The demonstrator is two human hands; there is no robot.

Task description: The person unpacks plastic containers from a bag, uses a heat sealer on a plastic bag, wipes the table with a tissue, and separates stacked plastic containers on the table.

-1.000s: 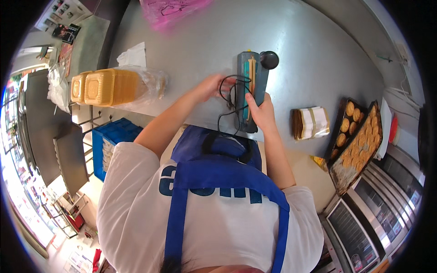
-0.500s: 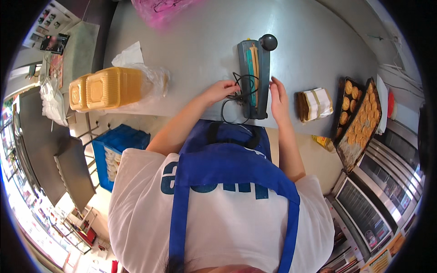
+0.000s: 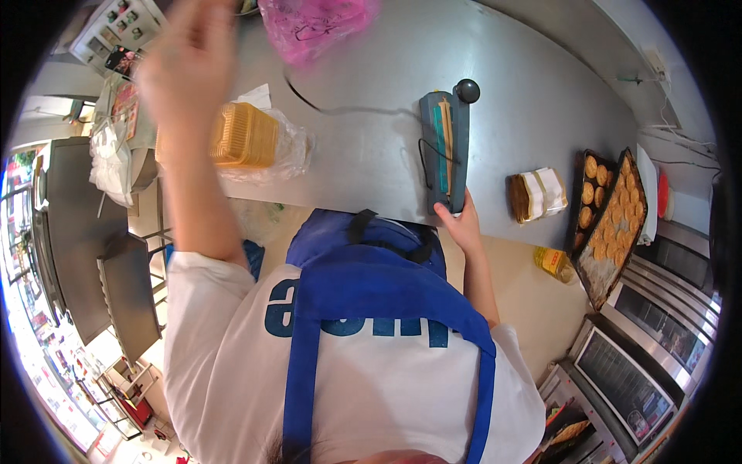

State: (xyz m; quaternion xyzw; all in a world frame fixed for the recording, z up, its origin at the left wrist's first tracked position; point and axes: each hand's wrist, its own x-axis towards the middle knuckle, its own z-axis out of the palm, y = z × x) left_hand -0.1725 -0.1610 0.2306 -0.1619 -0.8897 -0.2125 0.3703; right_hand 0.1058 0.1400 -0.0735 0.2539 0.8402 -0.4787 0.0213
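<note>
The long grey sealer [image 3: 447, 147] with a black knob lies at one o'clock from the apron [image 3: 390, 290], right hand [image 3: 461, 221] gripping its six-o'clock end by the tabletop's [image 3: 363, 166] edge, steel stretching toward twelve, the blurred left hand's [image 3: 189, 73] grip near eleven unclear.

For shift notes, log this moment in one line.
left hand: blurred, far left; right hand: touching sealer, near end; cord: over table

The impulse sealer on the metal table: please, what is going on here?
The person's right hand holds the near end of the grey impulse sealer. The left hand is raised at upper left, too blurred to show whether it grips anything. The black cord stretches that way across the metal table.
</note>
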